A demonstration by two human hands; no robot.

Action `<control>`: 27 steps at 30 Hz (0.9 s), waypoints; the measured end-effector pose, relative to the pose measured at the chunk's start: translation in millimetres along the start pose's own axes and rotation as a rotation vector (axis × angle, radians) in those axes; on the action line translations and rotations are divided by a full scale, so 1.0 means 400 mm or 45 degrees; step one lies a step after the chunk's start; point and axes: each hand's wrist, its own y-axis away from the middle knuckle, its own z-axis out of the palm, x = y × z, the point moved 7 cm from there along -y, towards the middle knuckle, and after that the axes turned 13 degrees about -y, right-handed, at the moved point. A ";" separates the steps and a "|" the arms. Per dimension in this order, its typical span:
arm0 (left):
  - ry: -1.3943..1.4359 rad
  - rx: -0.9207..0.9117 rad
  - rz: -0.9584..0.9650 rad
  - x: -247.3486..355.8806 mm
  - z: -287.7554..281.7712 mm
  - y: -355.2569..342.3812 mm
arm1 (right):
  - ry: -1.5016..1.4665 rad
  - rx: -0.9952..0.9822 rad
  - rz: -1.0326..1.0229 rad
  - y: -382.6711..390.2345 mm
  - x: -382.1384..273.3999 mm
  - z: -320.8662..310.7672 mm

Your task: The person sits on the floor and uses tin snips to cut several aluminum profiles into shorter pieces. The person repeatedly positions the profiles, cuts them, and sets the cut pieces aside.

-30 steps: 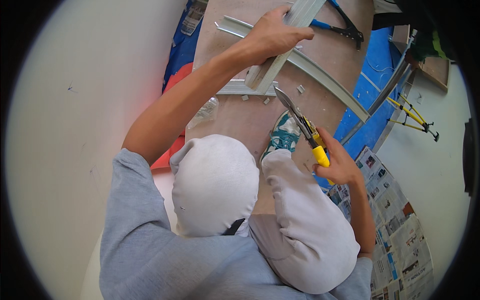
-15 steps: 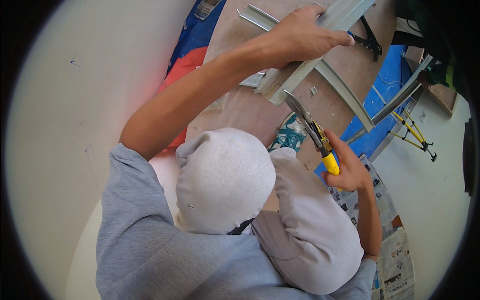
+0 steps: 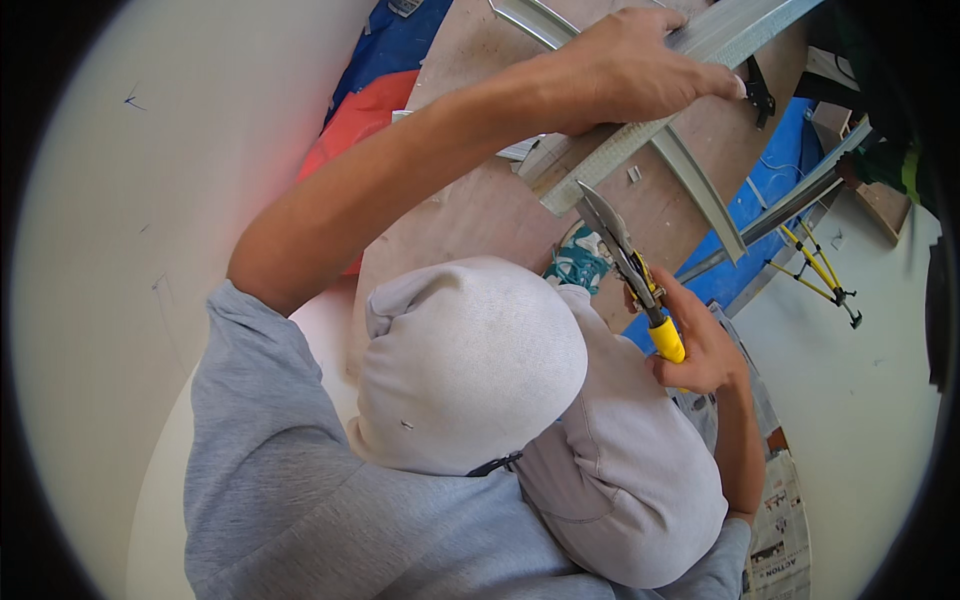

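Left hand (image 3: 640,75) is clamped over a metal channel (image 3: 745,38), thumb and fingers on either side, holding it over the surface (image 3: 480,220) and angled toward the right edge. Right hand (image 3: 700,340) has its fingers curled closed round some yellow-handled snips (image 3: 633,270), blade tip right by the channel's near end, can't tell if they're touching. Another metal strip (image 3: 700,185) pokes past the surface's right edge, over a blue sheet (image 3: 765,170)
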 end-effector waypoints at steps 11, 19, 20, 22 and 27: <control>-0.050 0.044 -0.010 -0.016 0.013 -0.010 | 0.010 0.000 0.024 0.000 0.028 0.006; -0.122 0.123 0.000 -0.095 0.075 -0.042 | 0.174 0.007 0.056 0.005 0.046 -0.004; -0.154 0.114 -0.037 -0.120 0.093 -0.053 | 0.163 0.009 0.045 0.004 0.046 -0.003; -0.229 0.011 0.032 -0.163 0.129 -0.059 | 0.176 0.031 0.062 -0.003 0.051 -0.004; -0.451 -0.418 -0.042 -0.285 0.246 -0.096 | 0.128 -0.017 0.261 -0.001 0.119 -0.006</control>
